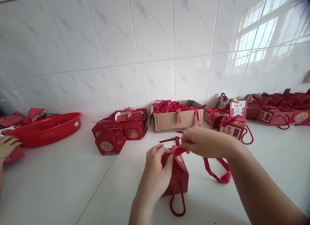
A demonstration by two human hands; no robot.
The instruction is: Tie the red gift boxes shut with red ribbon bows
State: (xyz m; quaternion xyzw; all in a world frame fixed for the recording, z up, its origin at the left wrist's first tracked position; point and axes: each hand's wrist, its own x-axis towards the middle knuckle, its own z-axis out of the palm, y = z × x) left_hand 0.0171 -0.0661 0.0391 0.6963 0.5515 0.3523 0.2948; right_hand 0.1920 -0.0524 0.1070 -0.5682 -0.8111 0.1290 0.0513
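Observation:
A small red gift box stands on the white table in front of me, its curved top flaps brought together. My left hand is closed around its left side near the top, thumb on the near face. At the top of the box, my right hand pinches a flat red strip, which looks like ribbon; its far part is hidden by the fingers. A crimson ribbon loops on the table below my right forearm. From the box's near end hangs a dark red cord handle.
A cardboard carton full of red ribbons stands against the tiled wall. Red gift boxes cluster to its left and right. At the left are a red plastic basin and another person's hand.

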